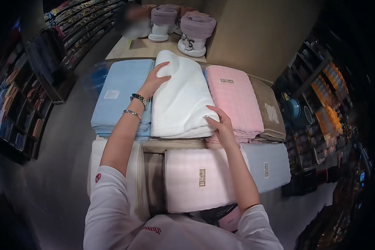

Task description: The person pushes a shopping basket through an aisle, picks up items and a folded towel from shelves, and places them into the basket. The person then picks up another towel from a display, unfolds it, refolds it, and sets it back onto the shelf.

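A folded white towel (181, 96) with a dimpled texture lies in the middle of the back row, its far end bulging upward. My left hand (155, 80) grips its left edge near the far end, with a finger and the thumb on top. At the near right corner, my right hand (221, 125) holds the same towel, two fingertips showing on its surface. Other fingers of both hands are hidden. To the left of it sits a stack of blue towels (127, 87); to the right, a stack of pink towels (233, 98).
Brown towels (272, 110) lie at the far right. A pale pink towel (187, 183), a grey-blue one (271, 164) and a cream stack (114, 166) fill the front row. Rolled lilac blankets (198, 33) stand on the wooden shelf behind. Store racks (18, 108) line both sides.
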Motion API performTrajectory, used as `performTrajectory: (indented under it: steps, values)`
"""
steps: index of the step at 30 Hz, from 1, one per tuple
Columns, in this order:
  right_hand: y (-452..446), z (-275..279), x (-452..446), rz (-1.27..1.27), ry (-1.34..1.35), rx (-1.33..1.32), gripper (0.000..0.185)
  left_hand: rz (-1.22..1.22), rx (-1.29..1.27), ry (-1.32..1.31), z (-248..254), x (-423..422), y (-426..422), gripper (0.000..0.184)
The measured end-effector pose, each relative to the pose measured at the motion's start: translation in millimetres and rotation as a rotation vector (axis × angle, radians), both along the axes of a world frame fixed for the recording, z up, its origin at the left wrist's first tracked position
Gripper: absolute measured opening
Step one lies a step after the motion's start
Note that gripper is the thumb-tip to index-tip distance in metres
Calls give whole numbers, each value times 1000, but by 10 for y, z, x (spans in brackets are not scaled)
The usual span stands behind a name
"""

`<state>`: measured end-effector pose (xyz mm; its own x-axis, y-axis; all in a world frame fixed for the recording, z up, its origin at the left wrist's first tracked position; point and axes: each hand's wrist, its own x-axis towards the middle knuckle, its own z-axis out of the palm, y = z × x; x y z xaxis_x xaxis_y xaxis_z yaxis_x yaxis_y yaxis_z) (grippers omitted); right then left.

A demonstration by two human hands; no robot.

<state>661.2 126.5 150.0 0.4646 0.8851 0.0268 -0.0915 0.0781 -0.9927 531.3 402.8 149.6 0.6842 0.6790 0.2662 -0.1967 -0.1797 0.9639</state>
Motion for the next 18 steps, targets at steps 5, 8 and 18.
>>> performTrajectory:
  steps: [5, 8, 18]
  values:
    - [-20, 413, -12, -65, -270, 133, 42, 4, 141, -91, 695, 7, -5, 52]
    - [45, 491, -41, -89, -248, 261, 46, -20, 92, -91, 738, 110, 178, 51]
    - [134, -591, 61, -164, -540, -24, 45, 241, 508, 392, -604, 275, 499, 48]
